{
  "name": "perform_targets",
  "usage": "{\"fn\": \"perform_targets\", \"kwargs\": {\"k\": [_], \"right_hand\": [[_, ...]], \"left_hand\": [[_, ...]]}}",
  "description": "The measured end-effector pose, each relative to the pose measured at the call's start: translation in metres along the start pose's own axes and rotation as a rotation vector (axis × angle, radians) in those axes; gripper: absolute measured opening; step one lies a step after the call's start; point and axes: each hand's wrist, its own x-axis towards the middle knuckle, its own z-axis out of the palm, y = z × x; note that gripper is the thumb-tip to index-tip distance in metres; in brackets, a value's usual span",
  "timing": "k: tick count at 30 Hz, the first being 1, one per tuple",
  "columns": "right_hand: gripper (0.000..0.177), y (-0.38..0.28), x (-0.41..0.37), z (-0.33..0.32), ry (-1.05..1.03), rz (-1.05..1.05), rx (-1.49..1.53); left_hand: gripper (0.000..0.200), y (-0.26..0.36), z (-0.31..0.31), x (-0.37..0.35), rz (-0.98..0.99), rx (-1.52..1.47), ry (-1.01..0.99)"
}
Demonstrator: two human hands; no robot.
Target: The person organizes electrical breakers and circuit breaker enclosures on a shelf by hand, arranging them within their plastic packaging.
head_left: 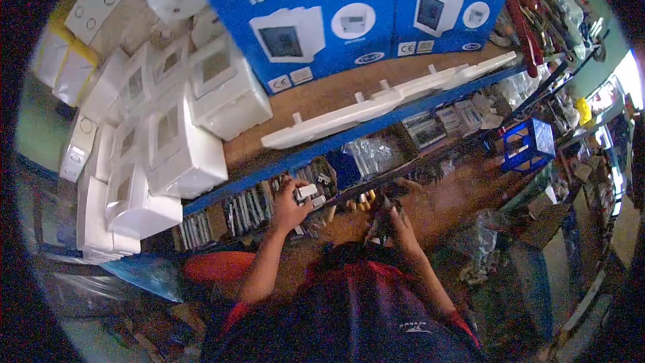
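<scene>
My left hand pinches a small white part over the lower shelf.

My left hand is closed on the small white part, thumb and fingertips at its near edge, just above the packed small goods on the lower shelf. My right hand curls beside a dark piece; I cannot tell whether it grips it. I think the hold is shallow. A knock against the blue shelf edge overhead could flick the part from my fingers into the clutter, where it would be hard to find. The long white strip lies close to that edge, so a bump might shift it too. The part looks boxy, hard, plain white plastic, glossy, smaller than my fingers' span.
</scene>
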Motion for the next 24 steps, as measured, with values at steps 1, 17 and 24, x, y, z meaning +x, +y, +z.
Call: {"fn": "perform_targets", "kwargs": {"k": [1, 17, 24], "right_hand": [[0.052, -0.004, -0.002, 0.012, -0.105, 0.052, 0.200], [0.030, 0.015, -0.044, 0.170, -0.093, -0.204, 0.199], [0.035, 0.023, -0.087, 0.175, -0.292, -0.255, 0.095]], "left_hand": [[0.046, 0.014, -0.005, -0.008, -0.047, -0.098, -0.012], [0.058, 0.046, -0.050, -0.114, 0.003, -0.617, 0.223], [0.054, 0.019, -0.063, -0.134, -0.081, -0.751, 0.058]]}}
